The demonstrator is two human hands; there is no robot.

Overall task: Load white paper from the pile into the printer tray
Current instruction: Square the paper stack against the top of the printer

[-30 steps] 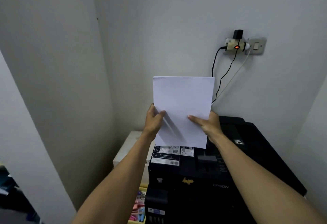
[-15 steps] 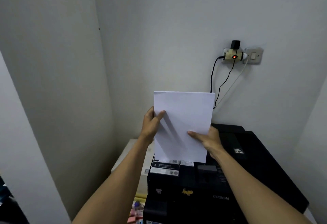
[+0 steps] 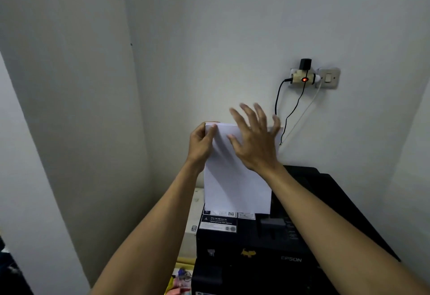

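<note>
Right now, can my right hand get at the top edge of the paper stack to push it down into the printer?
Probably yes. The right hand is open, fingers spread, directly in front of the paper stack near its top edge, with nothing between them. The left hand pinches the upper left corner, leaving the rest of the edge free.

Over the last second the stack of white paper has dropped from mid-air, where both hands held it above the printer, until its lower edge stands at the rear feed behind the label strip. The left hand has slid from the sheet's lower left side up to its top left corner, which it now pinches. The right hand has let go of the lower right side and now hovers with fingers spread in front of the upper right part.
</note>
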